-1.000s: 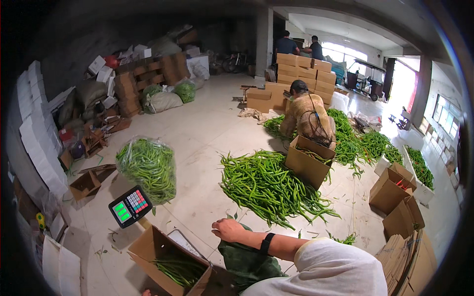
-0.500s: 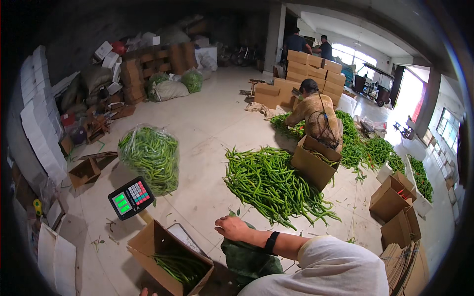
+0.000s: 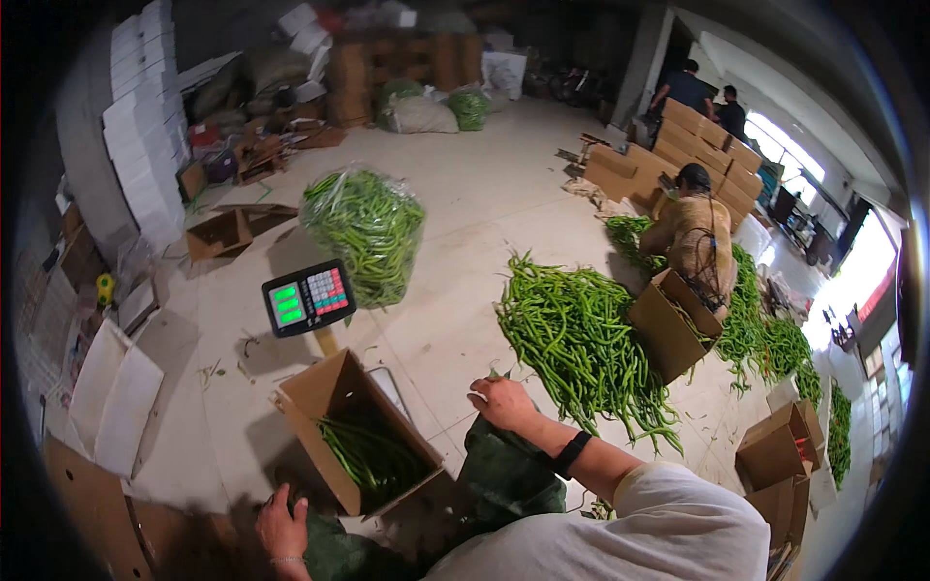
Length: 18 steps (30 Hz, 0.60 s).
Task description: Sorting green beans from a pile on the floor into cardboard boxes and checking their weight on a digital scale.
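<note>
My right hand (image 3: 499, 402) rests over the dark green cloth (image 3: 509, 474) on my knee, fingers loosely bent and apart, holding nothing visible. My left hand (image 3: 286, 533) is at the bottom beside my other knee, fingers apart, left of an open cardboard box (image 3: 300, 397) with long green peppers (image 3: 358, 450) inside. The box stands on a metal scale platform (image 3: 387, 387), whose display (image 3: 309, 298) shows lit green panels. Beyond my right hand lies a heap of green peppers (image 3: 562, 329). A clear bag (image 3: 363, 232) of peppers stands behind the display.
A crouching co-worker (image 3: 702, 232) sits by another box (image 3: 668, 329); two people (image 3: 688, 92) stand behind stacked cartons (image 3: 707, 140). More boxes (image 3: 775, 445) line the right. White foam boxes (image 3: 140, 136), an open carton (image 3: 218, 232) and cardboard (image 3: 87, 494) are at left.
My view has turned and tilted, so the room appears shifted. My left hand has risen into view beside the box; my right hand stays on my knee.
</note>
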Each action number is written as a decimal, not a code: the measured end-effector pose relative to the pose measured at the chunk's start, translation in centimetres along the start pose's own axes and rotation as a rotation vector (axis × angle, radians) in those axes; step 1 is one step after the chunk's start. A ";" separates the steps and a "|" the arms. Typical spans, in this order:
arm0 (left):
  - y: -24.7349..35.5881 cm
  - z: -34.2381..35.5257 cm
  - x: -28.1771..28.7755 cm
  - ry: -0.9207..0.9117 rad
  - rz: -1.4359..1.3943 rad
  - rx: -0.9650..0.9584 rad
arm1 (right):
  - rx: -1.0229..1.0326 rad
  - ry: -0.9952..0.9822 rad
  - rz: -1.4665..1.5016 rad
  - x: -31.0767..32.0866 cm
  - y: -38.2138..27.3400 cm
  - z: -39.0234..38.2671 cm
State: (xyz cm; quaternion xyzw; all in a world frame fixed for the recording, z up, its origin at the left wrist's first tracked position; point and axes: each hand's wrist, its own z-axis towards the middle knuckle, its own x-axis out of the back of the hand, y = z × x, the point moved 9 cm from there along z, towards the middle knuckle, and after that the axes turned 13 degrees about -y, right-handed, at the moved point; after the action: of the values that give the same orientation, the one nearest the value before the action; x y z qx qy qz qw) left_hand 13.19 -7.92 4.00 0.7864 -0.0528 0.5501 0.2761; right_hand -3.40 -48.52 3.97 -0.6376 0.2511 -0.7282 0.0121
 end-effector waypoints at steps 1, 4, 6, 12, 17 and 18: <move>-0.1 -0.1 0.1 -0.002 0.001 0.020 | -0.010 0.003 -0.002 0.0 0.1 0.1; 0.1 -0.5 0.3 0.022 0.000 0.017 | -0.017 -0.009 -0.004 -0.1 -0.1 0.1; -0.3 -0.6 0.3 0.036 0.002 0.000 | 0.001 0.004 0.003 -0.1 -0.2 0.2; -0.1 -1.0 0.8 0.044 0.011 0.033 | 0.021 0.026 0.007 -0.4 -0.1 0.2; -0.5 -1.3 0.9 0.085 -0.011 0.012 | -0.053 -0.028 -0.022 -0.3 -0.1 0.2; -0.3 -1.1 0.9 0.073 0.001 0.022 | -0.057 -0.029 -0.035 -0.2 0.0 0.2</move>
State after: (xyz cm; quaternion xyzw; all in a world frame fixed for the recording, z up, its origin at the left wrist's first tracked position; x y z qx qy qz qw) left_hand 12.69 -6.92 5.01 0.7686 -0.0370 0.5792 0.2690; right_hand -3.18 -48.48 3.81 -0.6526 0.2604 -0.7114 -0.0154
